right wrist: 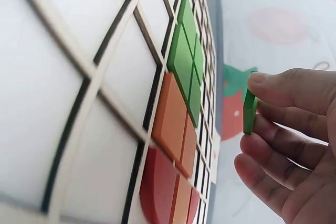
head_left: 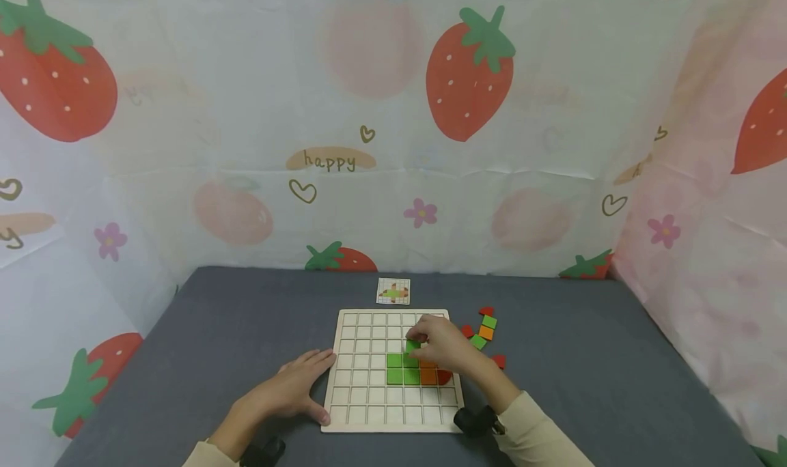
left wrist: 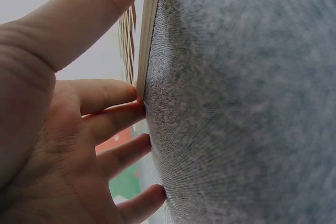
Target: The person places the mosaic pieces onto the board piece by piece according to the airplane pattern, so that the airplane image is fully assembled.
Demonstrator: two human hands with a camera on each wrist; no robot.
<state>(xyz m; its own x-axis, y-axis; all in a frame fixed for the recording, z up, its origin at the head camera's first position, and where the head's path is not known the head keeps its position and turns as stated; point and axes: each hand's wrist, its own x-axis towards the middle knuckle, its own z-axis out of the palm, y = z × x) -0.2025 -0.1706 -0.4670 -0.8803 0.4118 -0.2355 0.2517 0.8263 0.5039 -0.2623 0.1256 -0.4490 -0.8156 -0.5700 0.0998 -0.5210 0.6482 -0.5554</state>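
Note:
A pale wooden grid board [head_left: 359, 416] lies on the dark grey table. My left hand [head_left: 292, 388] rests at its left edge with fingers spread; in the left wrist view the thumb [left wrist: 84, 22] and fingertips touch the rim. Over the board, my right hand [head_left: 445, 344] pinches a green tile [right wrist: 250, 109] between thumb and fingers, raised off the grid. Set in the squares below are several green tiles [head_left: 402, 377], orange tiles [head_left: 428, 377] and a rounded red tile [head_left: 444, 377]. The right hand partly hides the upper right squares.
Right of the board lie loose tiles: green [head_left: 489, 321], orange [head_left: 486, 333] and red [head_left: 487, 310], with another red piece [head_left: 499, 362] nearer. A small pattern card [head_left: 393, 291] lies behind the board. A strawberry-print curtain [head_left: 246, 132] encloses the table's back and sides.

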